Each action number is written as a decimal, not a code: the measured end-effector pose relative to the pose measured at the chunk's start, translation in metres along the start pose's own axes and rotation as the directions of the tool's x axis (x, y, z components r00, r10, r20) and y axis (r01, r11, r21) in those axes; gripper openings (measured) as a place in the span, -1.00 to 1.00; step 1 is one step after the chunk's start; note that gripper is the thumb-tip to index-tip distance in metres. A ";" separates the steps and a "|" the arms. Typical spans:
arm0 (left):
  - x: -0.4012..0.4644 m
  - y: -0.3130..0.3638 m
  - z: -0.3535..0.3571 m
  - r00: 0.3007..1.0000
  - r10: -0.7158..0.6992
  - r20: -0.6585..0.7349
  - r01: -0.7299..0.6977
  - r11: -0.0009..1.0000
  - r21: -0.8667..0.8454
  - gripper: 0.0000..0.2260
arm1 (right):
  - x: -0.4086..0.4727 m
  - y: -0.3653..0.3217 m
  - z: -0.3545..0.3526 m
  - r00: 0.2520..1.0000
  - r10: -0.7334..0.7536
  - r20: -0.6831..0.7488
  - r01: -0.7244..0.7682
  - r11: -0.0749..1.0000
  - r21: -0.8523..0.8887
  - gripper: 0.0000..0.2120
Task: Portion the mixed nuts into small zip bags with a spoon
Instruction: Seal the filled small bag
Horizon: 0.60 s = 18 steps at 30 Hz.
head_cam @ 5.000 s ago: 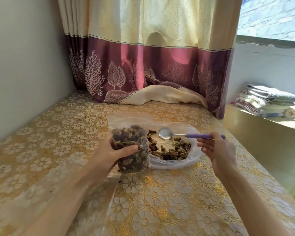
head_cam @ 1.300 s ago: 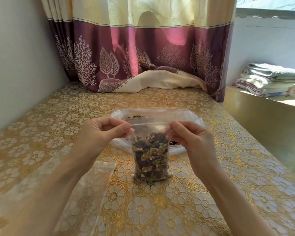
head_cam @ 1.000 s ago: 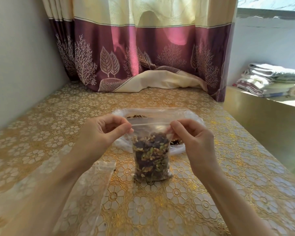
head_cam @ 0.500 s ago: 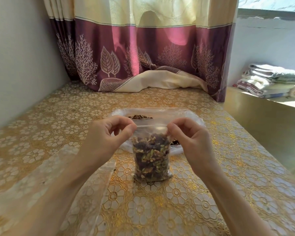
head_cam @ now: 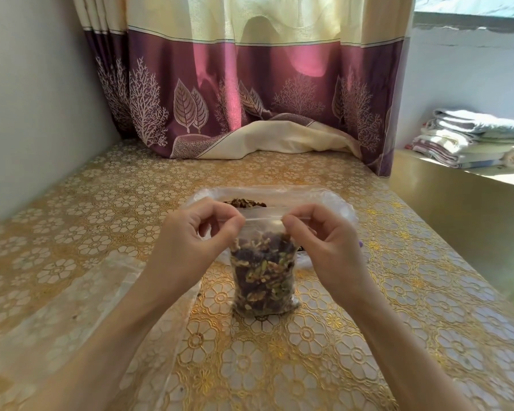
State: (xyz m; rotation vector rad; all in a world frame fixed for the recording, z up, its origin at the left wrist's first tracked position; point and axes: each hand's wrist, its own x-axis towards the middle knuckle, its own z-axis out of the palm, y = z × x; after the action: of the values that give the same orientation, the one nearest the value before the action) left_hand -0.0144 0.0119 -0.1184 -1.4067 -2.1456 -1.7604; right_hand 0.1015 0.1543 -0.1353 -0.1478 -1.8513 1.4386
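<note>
Both hands [head_cam: 264,247] closer together since before, pinching unlabelled zip bag [head_cam: 263,280] top.

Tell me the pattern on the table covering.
The table covering bears gold and white flower medallions in a repeating lace-like grid, clearest in the head view.

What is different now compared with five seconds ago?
The right hand let go of the spoon; the left hand stood the small zip bag on the table. Both hands now pinch its top strip. The big nut bag stayed behind.
</note>
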 end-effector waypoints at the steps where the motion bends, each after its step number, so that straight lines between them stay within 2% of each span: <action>1: 0.000 0.000 0.000 1.000 -0.001 0.008 0.001 1.000 -0.005 -0.87 | 0.000 0.000 0.000 1.000 -0.001 0.000 0.001 1.000 -0.003 -0.86; 8: 0.000 0.000 0.004 1.000 0.000 0.024 0.001 0.999 -0.053 -0.91 | 0.001 -0.004 0.001 0.999 -0.004 0.039 0.004 1.000 0.003 -0.86; 14: -0.001 0.003 0.006 0.999 0.033 0.007 -0.033 0.999 -0.011 -0.93 | 0.001 -0.003 0.001 0.999 -0.023 0.041 0.023 1.000 -0.007 -0.81; 18: -0.001 0.003 0.006 0.998 0.056 0.031 -0.056 0.998 -0.008 -0.87 | 0.002 -0.002 0.001 0.999 0.001 0.047 -0.002 0.999 0.036 -0.80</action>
State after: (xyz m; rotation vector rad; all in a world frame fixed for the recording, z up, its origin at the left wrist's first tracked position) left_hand -0.0089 0.0160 -0.1184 -1.4907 -2.0954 -1.7406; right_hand 0.1008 0.1538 -0.1323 -0.0984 -1.8615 1.4875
